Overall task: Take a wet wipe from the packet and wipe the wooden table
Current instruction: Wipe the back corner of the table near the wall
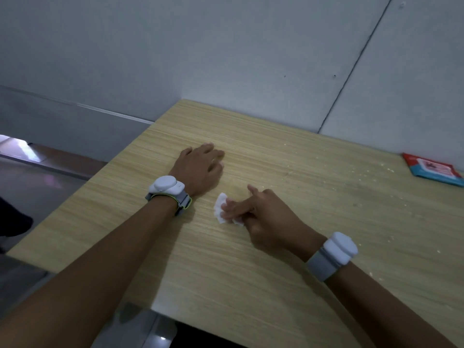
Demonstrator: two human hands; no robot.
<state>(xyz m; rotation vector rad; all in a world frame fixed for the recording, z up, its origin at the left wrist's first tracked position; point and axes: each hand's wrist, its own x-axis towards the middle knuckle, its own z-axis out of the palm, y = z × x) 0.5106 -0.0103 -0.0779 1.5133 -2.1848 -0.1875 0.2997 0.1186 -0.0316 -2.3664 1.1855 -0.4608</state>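
My right hand (pixel 261 217) presses a crumpled white wet wipe (pixel 221 208) onto the light wooden table (pixel 288 259), near the table's middle. The wipe sticks out to the left from under my fingers. My left hand (pixel 200 167) lies palm down on the table a little further back and to the left, fingers loosely curled, holding nothing. The wet wipe packet (pixel 433 170), red and blue with a white lid, lies flat at the far right by the wall.
Small white crumbs (pixel 361 175) are scattered over the right part of the table. A grey wall (pixel 251 59) runs along the table's far edge. The table's left edge drops to the floor (pixel 37 187). Both wrists carry white bands.
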